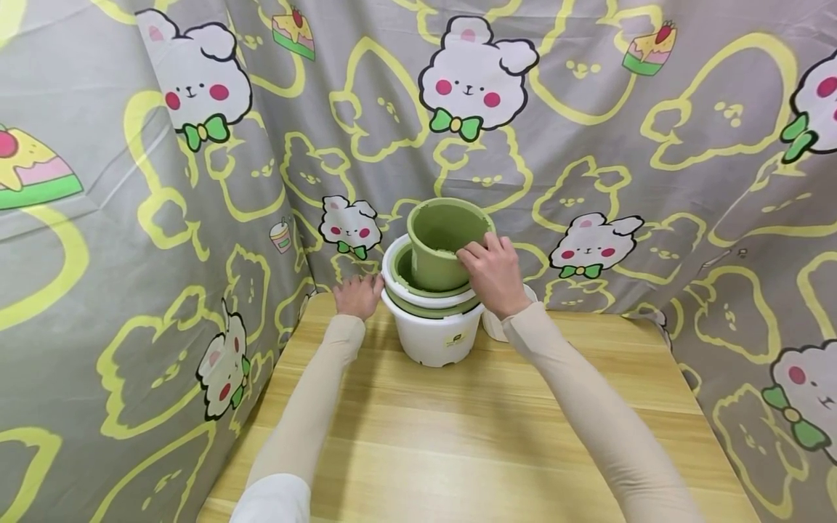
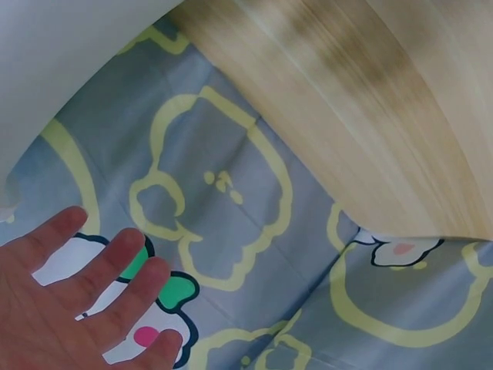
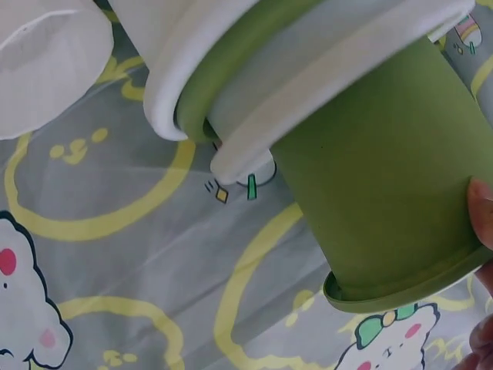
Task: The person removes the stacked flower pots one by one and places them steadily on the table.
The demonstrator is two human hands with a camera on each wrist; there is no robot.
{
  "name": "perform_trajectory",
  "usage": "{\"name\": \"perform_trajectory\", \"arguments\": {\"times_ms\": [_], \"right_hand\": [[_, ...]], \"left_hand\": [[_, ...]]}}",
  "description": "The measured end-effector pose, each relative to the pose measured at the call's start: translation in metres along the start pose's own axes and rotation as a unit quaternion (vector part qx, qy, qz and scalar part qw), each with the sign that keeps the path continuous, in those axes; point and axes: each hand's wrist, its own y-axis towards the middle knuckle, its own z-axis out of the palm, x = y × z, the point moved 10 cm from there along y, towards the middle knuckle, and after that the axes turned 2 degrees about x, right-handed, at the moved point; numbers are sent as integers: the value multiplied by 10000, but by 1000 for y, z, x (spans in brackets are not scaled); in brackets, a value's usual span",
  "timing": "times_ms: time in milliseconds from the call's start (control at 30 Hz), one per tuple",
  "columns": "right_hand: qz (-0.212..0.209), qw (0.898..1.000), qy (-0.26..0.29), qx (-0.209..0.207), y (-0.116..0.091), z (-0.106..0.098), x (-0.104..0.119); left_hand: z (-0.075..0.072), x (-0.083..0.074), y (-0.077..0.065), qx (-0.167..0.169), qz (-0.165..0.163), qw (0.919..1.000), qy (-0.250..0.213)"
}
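A stack of nested flowerpots stands on the table, with a large white pot (image 1: 431,340) outermost and alternating green and white rims above it. My right hand (image 1: 495,276) pinches the rim of a small green flowerpot (image 1: 438,270), tilted and partly raised out of the stack. In the right wrist view that green pot (image 3: 385,169) juts from a white rim (image 3: 339,92), with fingertips (image 3: 482,216) at its edge. My left hand (image 1: 358,296) touches or nearly touches the stack's left side. Its fingers look extended and spread in the left wrist view.
Behind my right hand is a white object (image 1: 495,327), partly hidden; it also shows in the right wrist view. The wooden table (image 1: 418,436) runs up to grey patterned curtains (image 1: 386,94) at the back and sides.
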Motion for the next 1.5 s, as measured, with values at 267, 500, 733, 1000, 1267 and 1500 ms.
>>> {"name": "perform_trajectory", "arguments": {"times_ms": [267,500,733,1000,1267,1500], "right_hand": [[56,9994,18,-334,4,-20,-14],[179,9983,-74,-542,5,-36,-27],[366,9984,-193,-386,-3,-43,-49],[499,9975,-321,-371,-22,-48,-79],[746,9956,-406,-388,-47,-49,-109],[1002,9935,-513,-143,-74,-41,-135]], "left_hand": [[1,-2,1,31,40,10000,45],[-1,-2,1,-30,49,10000,8],[0,1,2,-31,53,10000,65],[-1,4,5,-98,57,9999,77],[2,3,4,-77,65,9999,59],[3,1,1,23,32,10000,68]]}}
